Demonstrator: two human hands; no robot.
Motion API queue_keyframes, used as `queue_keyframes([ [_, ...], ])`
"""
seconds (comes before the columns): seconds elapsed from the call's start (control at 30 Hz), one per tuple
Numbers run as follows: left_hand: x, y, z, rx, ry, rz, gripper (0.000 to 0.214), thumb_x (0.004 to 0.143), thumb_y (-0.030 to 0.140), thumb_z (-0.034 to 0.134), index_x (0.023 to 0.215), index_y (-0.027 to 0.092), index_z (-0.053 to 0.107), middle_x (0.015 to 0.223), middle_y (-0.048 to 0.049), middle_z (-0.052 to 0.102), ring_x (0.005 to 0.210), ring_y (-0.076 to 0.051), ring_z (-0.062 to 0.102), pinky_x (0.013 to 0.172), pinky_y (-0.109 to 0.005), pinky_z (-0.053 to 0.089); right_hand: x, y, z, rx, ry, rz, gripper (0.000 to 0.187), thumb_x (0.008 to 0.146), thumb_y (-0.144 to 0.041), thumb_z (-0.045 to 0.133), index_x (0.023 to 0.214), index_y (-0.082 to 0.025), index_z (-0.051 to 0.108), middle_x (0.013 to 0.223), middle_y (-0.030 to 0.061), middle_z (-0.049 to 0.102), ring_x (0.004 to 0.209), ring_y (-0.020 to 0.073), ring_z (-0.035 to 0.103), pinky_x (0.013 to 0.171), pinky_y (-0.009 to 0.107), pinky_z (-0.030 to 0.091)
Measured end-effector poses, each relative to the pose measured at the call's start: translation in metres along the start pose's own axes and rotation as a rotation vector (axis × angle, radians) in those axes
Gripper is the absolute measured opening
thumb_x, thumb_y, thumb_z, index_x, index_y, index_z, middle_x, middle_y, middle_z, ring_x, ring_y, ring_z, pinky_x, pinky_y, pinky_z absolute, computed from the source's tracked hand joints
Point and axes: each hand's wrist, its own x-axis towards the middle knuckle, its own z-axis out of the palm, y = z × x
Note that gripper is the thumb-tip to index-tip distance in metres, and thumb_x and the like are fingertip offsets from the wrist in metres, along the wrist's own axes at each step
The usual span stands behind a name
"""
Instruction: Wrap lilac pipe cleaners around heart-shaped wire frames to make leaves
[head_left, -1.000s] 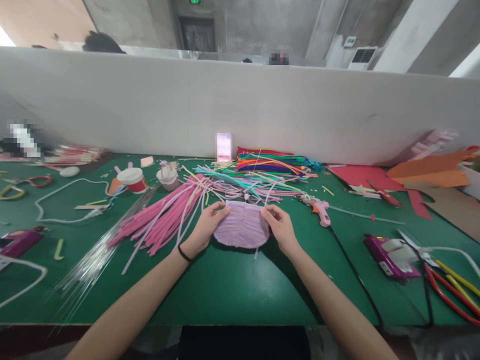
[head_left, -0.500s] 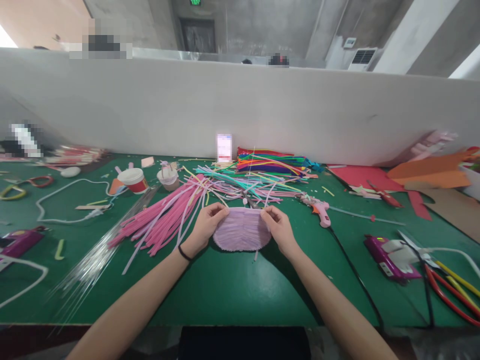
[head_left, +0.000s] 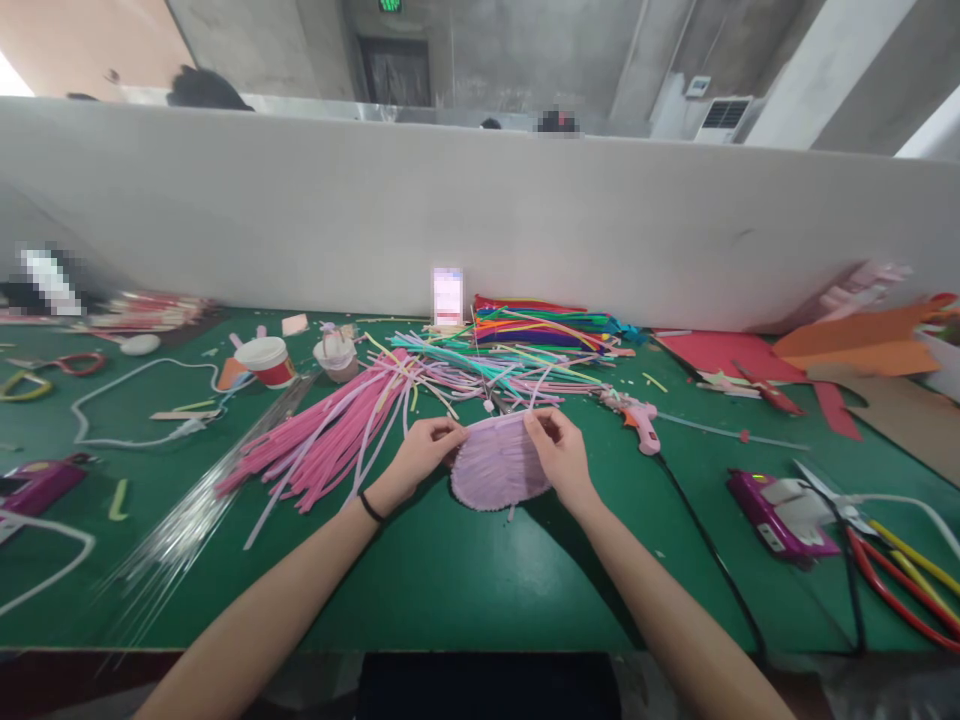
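Note:
Between my hands hangs a lilac fuzzy panel (head_left: pixel 499 465) made of pipe cleaners laid side by side, with a straight top edge and a rounded bottom. My left hand (head_left: pixel 427 452) pinches its upper left corner between thumb and fingers. At the upper right corner my right hand (head_left: pixel 559 450) grips it the same way. A loose stem end sticks out below the panel. Just beyond it lie scissors (head_left: pixel 504 403), mostly hidden. Pink pipe cleaners (head_left: pixel 322 440) are spread to the left of my left hand.
Multicoloured pipe cleaners (head_left: pixel 547 325) lie at the back by a phone (head_left: pixel 448 297). A pink glue gun (head_left: pixel 643 425) with a black cord is on the right, near a purple power strip (head_left: pixel 780 520). Clear thin rods (head_left: pixel 195 510) and a paper cup (head_left: pixel 266 362) are at left.
The lilac panel has shifted slightly right and turned at an angle, its left side swinging away from square. My left hand moved right with it; both hands keep their hold.

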Motion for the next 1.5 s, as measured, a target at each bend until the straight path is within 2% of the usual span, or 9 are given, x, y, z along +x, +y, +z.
queue_keyframes([
  [0.33,-0.001,-0.001,0.000,-0.011,-0.004,-0.014,0.024,0.071,0.039,0.067,0.068,0.016,0.061,0.060,-0.0002,0.056,0.057,-0.015,0.056,0.050,-0.025,0.048,-0.001,-0.005,-0.002,-0.029,0.021,-0.042,0.021,0.082,-0.038,0.055,0.081,-0.018,0.062,0.074,0.0023,0.063,0.068,0.0160,0.057,0.065,0.028,0.044],
  [0.5,0.001,-0.004,-0.001,0.061,0.065,0.113,0.027,0.072,0.044,0.067,0.072,0.018,0.058,0.064,-0.0008,0.058,0.059,-0.016,0.057,0.049,-0.024,0.047,-0.013,-0.026,0.001,-0.044,0.035,-0.133,0.015,0.083,-0.034,0.057,0.082,-0.020,0.062,0.073,0.0015,0.062,0.065,0.0153,0.055,0.062,0.027,0.044],
  [0.6,0.001,-0.005,-0.003,0.151,0.162,0.226,0.025,0.075,0.043,0.065,0.080,0.019,0.060,0.068,-0.0009,0.060,0.060,-0.015,0.057,0.050,-0.023,0.045,-0.021,-0.035,0.003,-0.120,0.054,-0.280,0.011,0.083,-0.030,0.056,0.083,-0.020,0.061,0.076,0.0028,0.062,0.067,0.0157,0.056,0.064,0.028,0.046],
  [0.7,0.001,-0.005,-0.004,0.245,0.238,0.277,0.026,0.077,0.042,0.063,0.088,0.019,0.064,0.077,-0.0028,0.065,0.063,-0.015,0.058,0.052,-0.022,0.044,-0.026,-0.036,0.005,-0.199,0.026,-0.493,0.006,0.083,-0.022,0.056,0.087,-0.020,0.061,0.079,0.0039,0.063,0.069,0.0155,0.057,0.064,0.029,0.048],
  [0.8,0.001,-0.006,-0.004,0.267,0.245,0.269,0.028,0.077,0.042,0.063,0.090,0.018,0.066,0.085,-0.0045,0.068,0.064,-0.015,0.059,0.054,-0.023,0.045,-0.029,-0.033,0.008,-0.219,-0.029,-0.683,0.015,0.081,-0.015,0.058,0.095,-0.021,0.061,0.083,0.0045,0.066,0.075,0.0160,0.060,0.068,0.030,0.050],
  [0.87,0.002,-0.007,-0.004,0.235,0.240,0.268,0.028,0.076,0.041,0.063,0.089,0.017,0.066,0.082,-0.0044,0.068,0.062,-0.015,0.058,0.054,-0.023,0.045,-0.030,-0.032,0.010,-0.229,-0.053,-0.738,0.020,0.080,-0.013,0.059,0.098,-0.021,0.061,0.083,0.0046,0.067,0.078,0.0165,0.062,0.071,0.031,0.052],
  [1.13,0.002,-0.007,-0.001,0.182,0.252,0.219,0.019,0.073,0.033,0.062,0.080,0.015,0.064,0.067,-0.0018,0.063,0.053,-0.013,0.054,0.049,-0.022,0.043,-0.031,-0.030,0.013,-0.246,-0.055,-0.763,0.022,0.080,-0.012,0.059,0.099,-0.021,0.061,0.083,0.0045,0.067,0.077,0.0163,0.063,0.072,0.031,0.053],
  [1.3,-0.002,-0.002,0.001,0.183,0.281,0.220,0.013,0.069,0.026,0.060,0.076,0.016,0.064,0.069,-0.0021,0.064,0.055,-0.013,0.056,0.050,-0.022,0.043,-0.033,-0.030,0.014,-0.265,-0.081,-0.782,0.023,0.079,-0.010,0.061,0.099,-0.020,0.061,0.084,0.0053,0.066,0.079,0.0155,0.062,0.072,0.029,0.053],
  [1.5,-0.004,0.002,0.003,0.172,0.317,0.196,0.016,0.068,0.022,0.057,0.080,0.015,0.064,0.067,-0.0019,0.063,0.054,-0.014,0.057,0.049,-0.023,0.045,-0.034,-0.033,0.016,-0.319,-0.122,-0.821,0.025,0.078,-0.010,0.062,0.101,-0.020,0.060,0.086,0.0055,0.067,0.080,0.0154,0.062,0.074,0.029,0.053],
])
